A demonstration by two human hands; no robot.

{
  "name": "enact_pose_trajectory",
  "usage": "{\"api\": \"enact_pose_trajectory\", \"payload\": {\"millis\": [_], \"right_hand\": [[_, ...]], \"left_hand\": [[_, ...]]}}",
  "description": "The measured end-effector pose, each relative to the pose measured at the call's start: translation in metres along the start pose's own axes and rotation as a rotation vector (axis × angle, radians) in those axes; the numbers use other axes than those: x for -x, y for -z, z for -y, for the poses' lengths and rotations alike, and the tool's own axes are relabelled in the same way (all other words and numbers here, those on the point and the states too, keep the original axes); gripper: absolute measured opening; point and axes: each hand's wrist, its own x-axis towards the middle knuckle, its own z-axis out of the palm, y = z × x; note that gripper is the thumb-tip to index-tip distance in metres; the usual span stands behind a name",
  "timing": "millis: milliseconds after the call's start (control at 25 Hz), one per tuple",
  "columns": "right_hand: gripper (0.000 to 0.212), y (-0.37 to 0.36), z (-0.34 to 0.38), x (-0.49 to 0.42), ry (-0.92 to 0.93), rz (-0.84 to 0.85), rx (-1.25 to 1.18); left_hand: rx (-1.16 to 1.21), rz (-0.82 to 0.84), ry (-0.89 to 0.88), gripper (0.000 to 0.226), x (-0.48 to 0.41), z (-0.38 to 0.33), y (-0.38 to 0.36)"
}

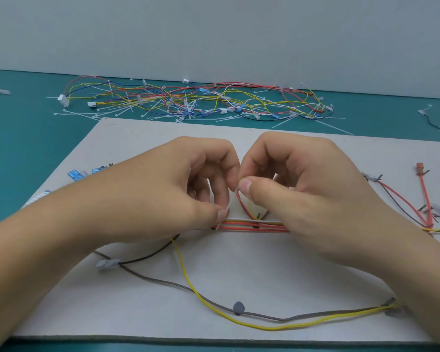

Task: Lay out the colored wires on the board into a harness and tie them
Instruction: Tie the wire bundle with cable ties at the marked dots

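Note:
A grey board (239, 270) lies on the teal table. Across its middle runs a flat bundle of red, orange, yellow and white wires (252, 226). My left hand (178, 189) and my right hand (297, 189) meet above the bundle, both with curled fingers. Between them runs a thin white cable tie (231, 201): my right thumb and forefinger pinch its upper end, my left thumb and fingers pinch its lower end at the bundle. A yellow wire (214, 306) and a grey wire (163, 280) loop loosely over the near half of the board.
A tangled pile of colored wires and white cable ties (188, 102) lies along the table's back. Blue connectors (75, 175) sit at the board's left edge. Red and brown wires with terminals (423, 194) fan out at the right.

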Motion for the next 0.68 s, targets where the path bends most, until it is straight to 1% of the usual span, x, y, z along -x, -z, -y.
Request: {"api": "enact_pose_trajectory", "payload": {"millis": [120, 360, 560, 680], "right_hand": [[0.012, 0.0007, -0.0013, -0.0012, -0.008, -0.015, -0.038], [0.007, 0.002, -0.0025, -0.0023, -0.041, -0.018, -0.078], [0.007, 0.0018, -0.0019, -0.0012, -0.021, -0.015, 0.0], [0.009, 0.0004, 0.0009, -0.0002, 0.012, -0.044, 0.053]], "left_hand": [[-0.053, 0.011, 0.018, 0.022, 0.0008, 0.0, 0.0006], [-0.121, 0.035, 0.032, 0.008, 0.0052, -0.0029, 0.0075], [-0.172, 0.001, 0.035, 0.011, 0.0048, -0.0044, 0.004], [-0.165, -0.011, 0.055, 0.011, 0.0045, -0.0042, 0.0045]]}}
